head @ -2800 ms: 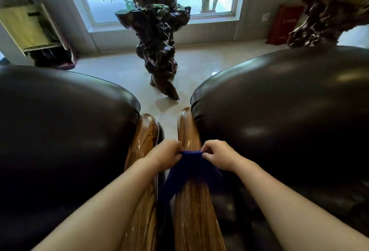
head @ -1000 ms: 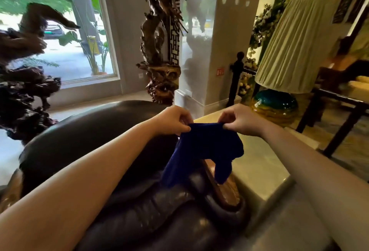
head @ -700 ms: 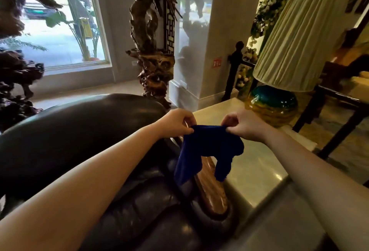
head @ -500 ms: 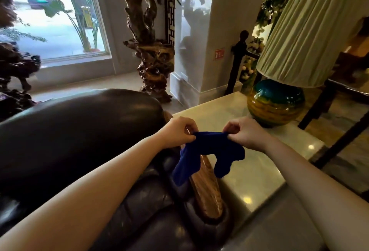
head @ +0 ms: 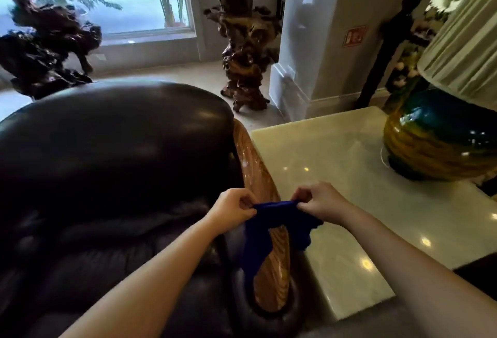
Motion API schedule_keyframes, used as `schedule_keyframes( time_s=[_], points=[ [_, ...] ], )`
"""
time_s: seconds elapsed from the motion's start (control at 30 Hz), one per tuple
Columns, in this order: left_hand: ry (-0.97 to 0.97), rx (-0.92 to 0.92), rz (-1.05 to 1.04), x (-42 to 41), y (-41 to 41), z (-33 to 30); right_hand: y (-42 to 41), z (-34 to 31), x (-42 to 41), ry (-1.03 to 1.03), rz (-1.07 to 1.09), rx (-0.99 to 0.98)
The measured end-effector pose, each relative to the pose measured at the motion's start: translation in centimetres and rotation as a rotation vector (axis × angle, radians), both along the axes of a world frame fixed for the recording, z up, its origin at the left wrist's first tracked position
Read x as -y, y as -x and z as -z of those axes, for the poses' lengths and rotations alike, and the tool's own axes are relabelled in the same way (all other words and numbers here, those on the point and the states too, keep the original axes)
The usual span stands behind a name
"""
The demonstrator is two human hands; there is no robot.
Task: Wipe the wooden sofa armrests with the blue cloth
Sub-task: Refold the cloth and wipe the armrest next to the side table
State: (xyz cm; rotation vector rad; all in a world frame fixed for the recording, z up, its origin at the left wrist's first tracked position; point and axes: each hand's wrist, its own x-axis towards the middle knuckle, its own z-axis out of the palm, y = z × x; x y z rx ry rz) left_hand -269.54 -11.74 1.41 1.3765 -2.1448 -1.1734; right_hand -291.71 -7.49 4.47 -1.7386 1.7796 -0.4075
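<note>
The blue cloth point(head: 271, 216) is stretched between both hands and drapes over a wooden sofa armrest point(head: 252, 165), its ends hanging down on either side. My left hand point(head: 235, 210) pinches the cloth's left end beside the dark leather cushion. My right hand point(head: 318, 203) pinches the right end, over the edge of the side table. The striped, glossy armrest runs from the sofa back towards me, and its near part point(head: 273, 281) shows below the cloth.
A dark leather sofa point(head: 107, 154) fills the left. A pale stone side table point(head: 336, 165) touches the armrest on the right and bears a blue and yellow lamp point(head: 441, 135) with a pleated shade. Carved root sculptures point(head: 244, 49) stand on the floor behind.
I have turned from the earlier armrest between two sofas to this one by the side table. Over the last second both hands lowered the stretched cloth onto the armrest.
</note>
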Motion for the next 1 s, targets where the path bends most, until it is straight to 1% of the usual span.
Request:
schedule_keyframes(
  time_s=[0.2,0.43,0.63,0.83,1.0],
  points=[
    [-0.083,0.009,-0.122,4.5,0.8,4.6,0.7,4.5,6.3,-0.067,-0.02,0.063],
    [-0.215,-0.02,-0.139,10.1,2.2,9.3,2.1,9.6,11.6,-0.136,0.01,0.082],
    [-0.31,-0.014,-0.157,13.9,3.9,13.9,3.9,15.3,15.9,-0.181,0.026,0.088],
    [-0.294,-0.037,-0.255,16.3,5.4,17.7,4.5,21.5,19.9,-0.151,0.13,0.116],
    [-0.21,-0.018,-0.377,16.7,6.1,20.7,3.9,25.2,21.6,-0.082,0.188,0.148]
  ],
)
